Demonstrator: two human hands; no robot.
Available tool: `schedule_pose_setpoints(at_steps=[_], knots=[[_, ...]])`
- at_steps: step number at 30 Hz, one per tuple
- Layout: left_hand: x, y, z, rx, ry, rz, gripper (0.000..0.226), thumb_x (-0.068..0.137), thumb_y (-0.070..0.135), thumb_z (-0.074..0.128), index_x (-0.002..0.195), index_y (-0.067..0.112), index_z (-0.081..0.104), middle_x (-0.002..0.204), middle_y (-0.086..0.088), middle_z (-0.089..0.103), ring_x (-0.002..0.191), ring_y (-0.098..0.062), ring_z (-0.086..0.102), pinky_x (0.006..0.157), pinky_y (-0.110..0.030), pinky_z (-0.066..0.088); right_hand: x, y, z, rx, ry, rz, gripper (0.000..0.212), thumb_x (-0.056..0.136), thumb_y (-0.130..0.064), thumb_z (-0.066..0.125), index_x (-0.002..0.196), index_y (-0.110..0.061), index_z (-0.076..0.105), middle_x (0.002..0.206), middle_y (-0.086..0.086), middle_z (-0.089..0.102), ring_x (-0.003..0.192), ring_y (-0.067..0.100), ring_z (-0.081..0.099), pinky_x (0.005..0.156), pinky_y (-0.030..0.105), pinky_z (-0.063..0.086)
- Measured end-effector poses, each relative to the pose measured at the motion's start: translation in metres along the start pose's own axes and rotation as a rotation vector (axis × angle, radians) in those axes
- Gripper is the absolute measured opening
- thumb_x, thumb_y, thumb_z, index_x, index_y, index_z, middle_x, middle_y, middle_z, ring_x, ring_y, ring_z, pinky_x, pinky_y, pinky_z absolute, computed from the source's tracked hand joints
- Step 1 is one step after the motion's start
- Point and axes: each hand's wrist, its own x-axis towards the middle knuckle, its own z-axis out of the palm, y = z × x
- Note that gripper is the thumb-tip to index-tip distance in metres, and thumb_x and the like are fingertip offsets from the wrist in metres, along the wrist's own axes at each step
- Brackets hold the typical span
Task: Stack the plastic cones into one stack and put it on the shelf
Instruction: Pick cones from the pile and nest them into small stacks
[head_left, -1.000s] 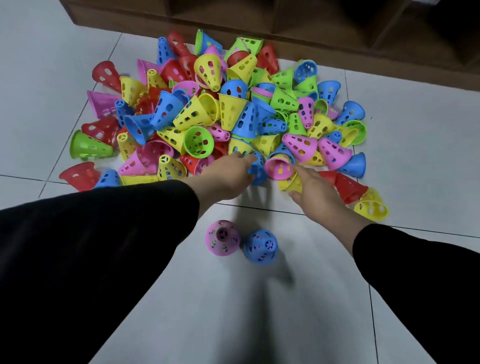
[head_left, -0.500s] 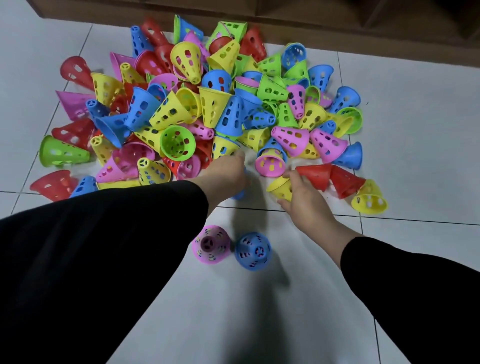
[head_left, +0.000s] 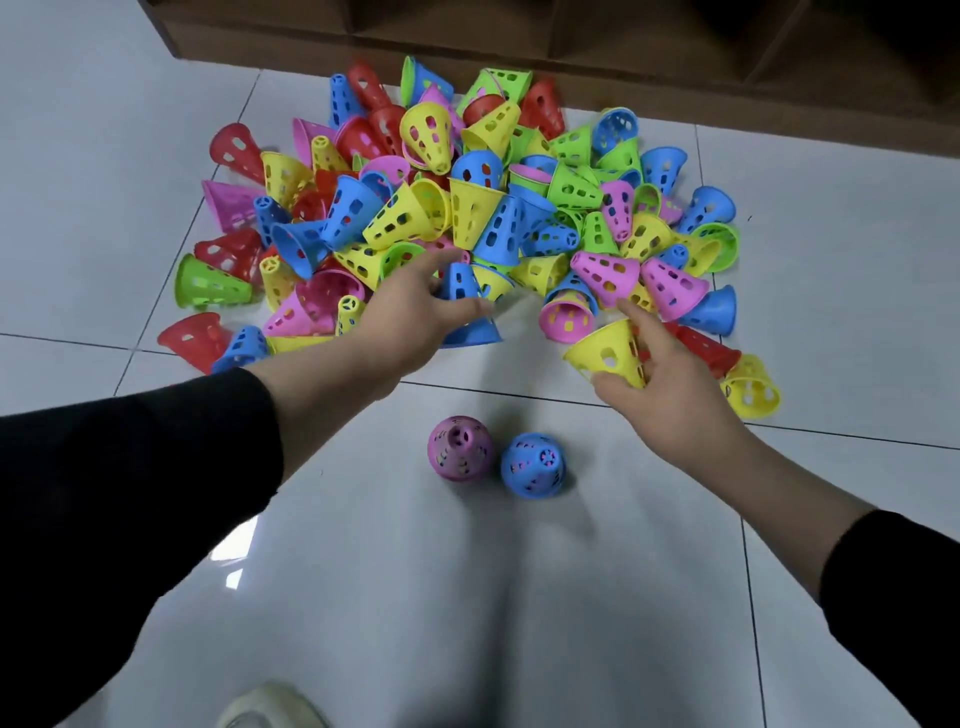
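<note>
While both arms reach forward over the white tiled floor (head_left: 831, 249), each hand has one cone from the near edge of the heap. The left hand (head_left: 415, 317) curls its fingers and thumb around a blue cone (head_left: 467, 306), which stands with its wide mouth down, at about 12 o'clock from the middle of the view. The right hand (head_left: 660, 374) grips a yellow cone (head_left: 608, 353) at about 2 o'clock; its thumb is on the rim and its fingers lie along the side, and the cone is tilted with the narrow end up toward the heap. The pile of plastic cones (head_left: 467, 208), in red, yellow, blue, green and pink, lies loose and mixed from 10 o'clock to 2 o'clock, just in front of the wooden shelf (head_left: 623, 78) at the top edge. Two cones stand apart from the pile, near the centre and below the hands: a pink cone (head_left: 460, 448) and a blue upright cone (head_left: 532, 465), just beside each other, narrow ends up. Both sleeves are black. A light shoe (head_left: 270, 706) shows at 6 o'clock.
</note>
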Motion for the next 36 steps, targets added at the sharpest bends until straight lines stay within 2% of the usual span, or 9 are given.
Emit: schedule_pose_setpoints(at_steps=[2, 4, 7, 12, 17, 24, 28, 32, 36], knots=[[-0.029, -0.003, -0.011, -0.041, 0.042, 0.029, 0.062, 0.086, 0.03, 0.077, 0.141, 0.029, 0.049, 0.112, 0.001, 0.064, 0.096, -0.014, 0.068, 0.079, -0.032, 0.06, -0.018, -0.013, -0.009, -0.011, -0.055, -0.053, 0.072, 0.079, -0.028, 0.072, 0.142, -0.043, 0.041, 0.082, -0.018, 0.056, 0.071, 0.004, 0.054, 0.072, 0.026, 0.044], [-0.055, -0.011, -0.016, -0.017, 0.076, 0.096, 0.061, 0.086, 0.03, 0.076, 0.14, 0.032, 0.048, 0.115, 0.005, 0.063, 0.101, -0.008, 0.065, 0.079, -0.025, 0.058, -0.035, -0.021, -0.017, -0.084, -0.118, -0.087, 0.074, 0.078, -0.029, 0.074, 0.143, -0.044, 0.041, 0.083, -0.018, 0.053, 0.069, 0.003, 0.05, 0.071, 0.024, 0.043], [-0.084, -0.024, -0.015, 0.063, 0.099, 0.188, 0.06, 0.086, 0.029, 0.076, 0.139, 0.033, 0.048, 0.122, 0.009, 0.058, 0.107, -0.002, 0.059, 0.084, -0.014, 0.052, -0.057, -0.031, -0.028, -0.282, -0.238, -0.119, 0.081, 0.08, -0.035, 0.072, 0.15, -0.04, 0.032, 0.11, -0.013, 0.052, 0.092, 0.008, 0.05, 0.086, 0.027, 0.042], [-0.107, -0.05, 0.011, 0.291, -0.013, 0.344, 0.067, 0.085, 0.023, 0.078, 0.144, 0.023, 0.046, 0.126, 0.005, 0.05, 0.114, -0.009, 0.051, 0.1, -0.024, 0.045, -0.072, -0.047, -0.006, -0.588, -0.429, -0.185, 0.084, 0.085, -0.044, 0.06, 0.156, -0.038, 0.015, 0.118, -0.002, 0.047, 0.114, 0.024, 0.053, 0.081, 0.029, 0.039], [-0.107, -0.069, 0.031, 0.56, -0.142, 0.264, 0.069, 0.086, 0.021, 0.072, 0.148, 0.024, 0.041, 0.136, 0.001, 0.047, 0.121, -0.023, 0.052, 0.096, -0.034, 0.046, -0.058, -0.038, 0.039, -0.787, -0.457, -0.172, 0.064, 0.089, -0.041, 0.059, 0.147, -0.023, 0.038, 0.122, 0.012, 0.05, 0.107, 0.036, 0.058, 0.087, 0.037, 0.046], [-0.109, -0.073, 0.027, 0.675, -0.146, 0.15, 0.058, 0.094, 0.023, 0.062, 0.147, 0.021, 0.04, 0.143, -0.006, 0.048, 0.124, -0.03, 0.052, 0.098, -0.036, 0.044, -0.062, -0.009, 0.061, -0.642, -0.288, -0.168, 0.046, 0.091, -0.042, 0.061, 0.127, -0.016, 0.049, 0.118, 0.01, 0.055, 0.11, 0.035, 0.056, 0.087, 0.041, 0.049], [-0.103, -0.072, 0.027, 0.691, -0.161, 0.107, 0.055, 0.098, 0.04, 0.056, 0.148, 0.021, 0.042, 0.145, -0.005, 0.05, 0.129, -0.026, 0.049, 0.102, -0.034, 0.04, -0.067, 0.005, 0.063, -0.533, -0.302, -0.135, 0.054, 0.093, -0.053, 0.053, 0.137, -0.023, 0.045, 0.13, 0.006, 0.051, 0.123, 0.031, 0.047, 0.098, 0.044, 0.045], [-0.091, -0.055, 0.033, 0.661, -0.016, 0.236, 0.054, 0.099, 0.045, 0.052, 0.145, 0.018, 0.047, 0.145, -0.006, 0.048, 0.132, -0.025, 0.046, 0.106, -0.038, 0.039, -0.057, 0.028, 0.038, -0.386, -0.096, -0.107, 0.052, 0.096, -0.052, 0.049, 0.134, -0.018, 0.054, 0.13, 0.005, 0.055, 0.122, 0.027, 0.051, 0.102, 0.042, 0.044], [-0.062, -0.027, 0.048, 0.772, -0.053, 0.399, 0.045, 0.1, 0.036, 0.053, 0.141, 0.017, 0.052, 0.138, -0.005, 0.054, 0.125, -0.028, 0.051, 0.098, -0.039, 0.042, -0.041, 0.072, -0.003, -0.358, 0.054, -0.019, 0.038, 0.095, -0.041, 0.057, 0.12, -0.013, 0.064, 0.121, 0.008, 0.061, 0.115, 0.028, 0.056, 0.097, 0.042, 0.047]])
